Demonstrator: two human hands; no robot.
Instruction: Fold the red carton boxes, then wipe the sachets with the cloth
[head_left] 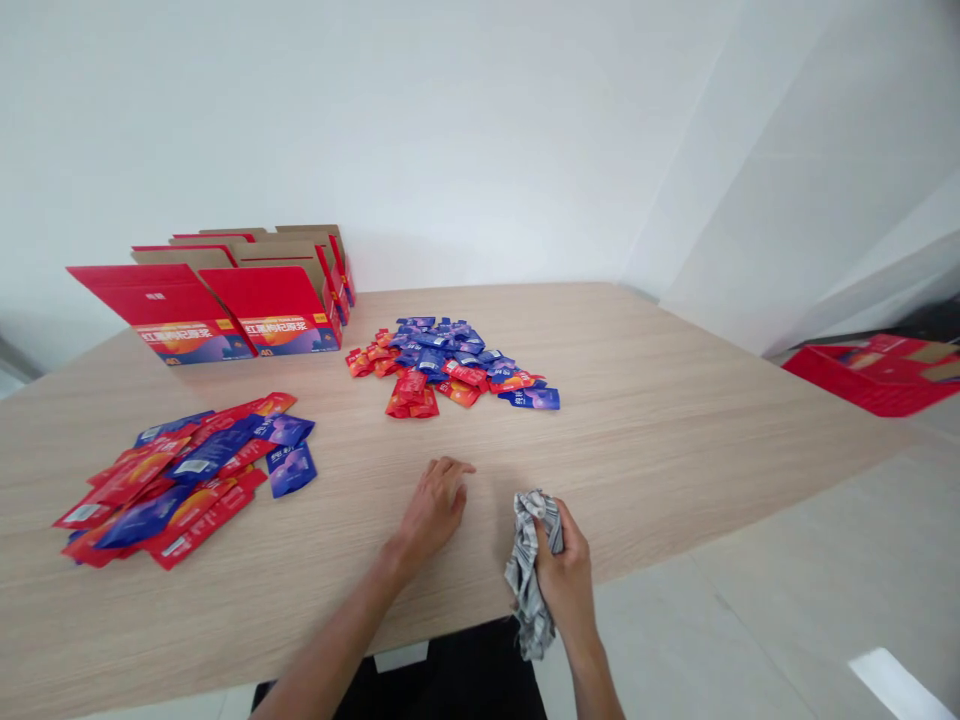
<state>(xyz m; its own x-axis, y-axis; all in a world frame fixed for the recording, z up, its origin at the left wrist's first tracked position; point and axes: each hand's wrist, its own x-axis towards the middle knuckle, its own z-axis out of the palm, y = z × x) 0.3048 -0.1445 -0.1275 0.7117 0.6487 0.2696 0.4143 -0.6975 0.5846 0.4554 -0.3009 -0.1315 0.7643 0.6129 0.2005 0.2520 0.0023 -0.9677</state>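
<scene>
My right hand [568, 575] is closed around a bunched grey striped cloth [529, 570] at the near edge of the wooden table [675, 400]; the cloth's tail hangs below the edge. My left hand [437, 505] rests on the tabletop just left of the cloth, palm down, fingers loosely curled and holding nothing. A pile of small red and blue sachets [448, 365] lies beyond my hands in the middle of the table. A second pile of longer red and blue sachets [187, 475] lies to the left.
Several open red cartons [247, 300] with cardboard flaps stand at the back left by the white wall. On the floor at the far right lies a flattened red carton [877, 375]. Pale tiled floor runs along the table's right side.
</scene>
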